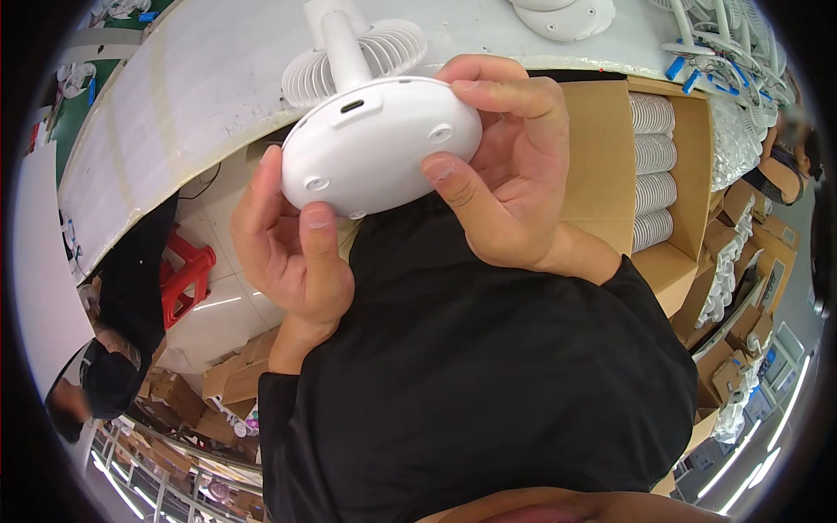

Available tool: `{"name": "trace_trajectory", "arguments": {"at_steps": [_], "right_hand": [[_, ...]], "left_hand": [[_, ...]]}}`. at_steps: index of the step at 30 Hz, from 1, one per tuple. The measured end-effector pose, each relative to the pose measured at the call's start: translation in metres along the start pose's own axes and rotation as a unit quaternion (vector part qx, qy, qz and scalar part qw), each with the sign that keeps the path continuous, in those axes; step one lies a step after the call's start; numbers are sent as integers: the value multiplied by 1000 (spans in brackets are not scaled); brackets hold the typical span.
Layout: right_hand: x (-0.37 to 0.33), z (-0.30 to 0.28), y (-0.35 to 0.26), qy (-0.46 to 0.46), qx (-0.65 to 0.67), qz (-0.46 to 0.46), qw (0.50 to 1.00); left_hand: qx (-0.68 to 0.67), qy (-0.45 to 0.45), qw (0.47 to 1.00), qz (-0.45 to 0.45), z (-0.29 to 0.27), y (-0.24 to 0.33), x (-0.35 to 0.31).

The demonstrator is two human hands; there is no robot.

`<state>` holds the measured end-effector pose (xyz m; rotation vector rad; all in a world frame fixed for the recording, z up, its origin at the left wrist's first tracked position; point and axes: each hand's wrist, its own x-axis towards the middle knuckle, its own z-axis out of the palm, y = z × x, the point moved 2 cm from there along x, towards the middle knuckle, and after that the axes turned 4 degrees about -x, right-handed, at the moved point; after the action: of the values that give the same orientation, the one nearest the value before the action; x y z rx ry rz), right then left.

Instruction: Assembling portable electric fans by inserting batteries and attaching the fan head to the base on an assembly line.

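Both hands hold white fan base, underside up.
Bench (174,96) behind base; box (676,183) of stacked parts right of it. Base (379,144) clamped between left hand (292,248) and right hand (514,170), fingers curled on its rim; screw holes look empty, fastening seemingly left.

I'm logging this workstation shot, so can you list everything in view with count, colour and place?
Fan base: one, white, round, underside up, held between both hands.
Fan stem and grille: one, white, above the base.
Workbench: one, white, across the top.
Cardboard box: one, brown, right, holding stacked white grilles.
Stool: one, red, lower left floor.
Another person: one, dark clothes, far left.
Left hand: grips the base's lower left edge.
Right hand: grips its right edge.
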<state>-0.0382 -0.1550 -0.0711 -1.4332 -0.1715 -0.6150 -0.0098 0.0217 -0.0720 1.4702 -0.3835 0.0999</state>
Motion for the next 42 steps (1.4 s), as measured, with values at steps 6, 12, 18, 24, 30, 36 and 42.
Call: {"name": "trace_trajectory", "arguments": {"at_steps": [6,12,18,24,30,36,42], "right_hand": [[12,-1,-24,-41,-107,78,990],[34,2,-33,-191,-241,84,948],[34,17,-40,-129,-235,25,963],[14,27,-30,-78,-216,-72,971],[10,5,-49,-164,-110,80,977],[17,-1,-77,-175,88,300,934],[6,-6,-76,-214,215,338,891]], "left_hand": [[8,-21,998,-61,2,5,1],[-14,-41,997,-57,-1,-9,-7],[-164,13,980,-111,9,-5,9],[-346,88,930,-81,35,-5,66],[-247,40,956,152,43,37,75],[-142,-11,969,202,62,59,48],[6,-29,952,305,67,67,40]]}}
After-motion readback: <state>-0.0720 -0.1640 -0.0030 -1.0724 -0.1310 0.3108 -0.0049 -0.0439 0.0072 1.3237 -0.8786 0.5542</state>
